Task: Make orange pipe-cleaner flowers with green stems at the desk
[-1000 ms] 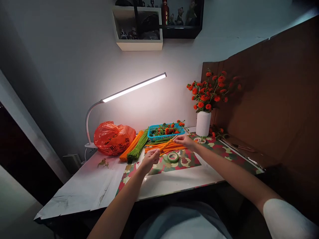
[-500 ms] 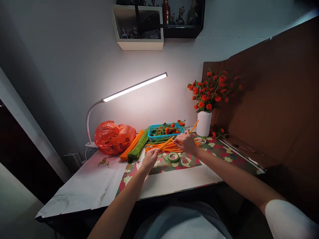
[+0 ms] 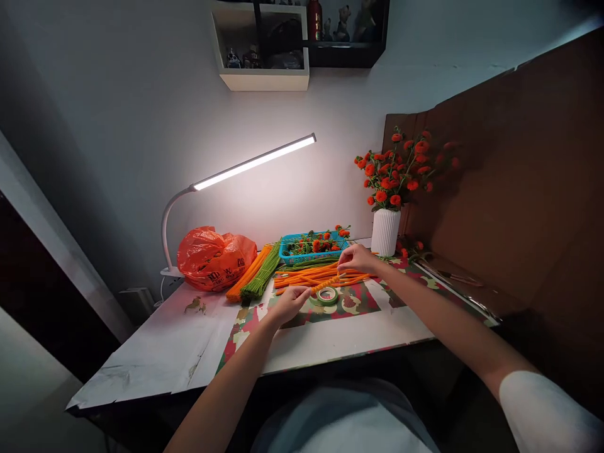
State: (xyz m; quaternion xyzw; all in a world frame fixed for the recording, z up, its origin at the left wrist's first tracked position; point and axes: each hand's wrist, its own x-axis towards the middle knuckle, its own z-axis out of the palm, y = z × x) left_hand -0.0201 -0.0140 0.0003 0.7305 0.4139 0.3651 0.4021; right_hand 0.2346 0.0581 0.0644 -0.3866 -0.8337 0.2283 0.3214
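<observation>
Left hand (image 3: 289,303): thumb and fingers pinched together on the near left end of a coiled orange stem (image 3: 324,285). Right hand (image 3: 357,258): fingertips pressed together at the stem's far right end. Coiled orange stem: spans the two hands, above the patterned mat (image 3: 361,303), its right end higher. Green tape roll (image 3: 334,297): flat on the mat, just below the stem in view. Loose orange stems (image 3: 302,275): spread beyond the hands, in front of the blue basket (image 3: 304,259), which holds small red flowers and greenery. Orange bundle (image 3: 246,278) and green bundle (image 3: 262,275): side by side, left of the basket. Red plastic bag (image 3: 212,259): left of the bundles. White ribbed vase (image 3: 385,233): far right, holding red flowers (image 3: 387,182). Desk lamp (image 3: 255,162): lit, its bar above the far side of the table (image 3: 155,349)
</observation>
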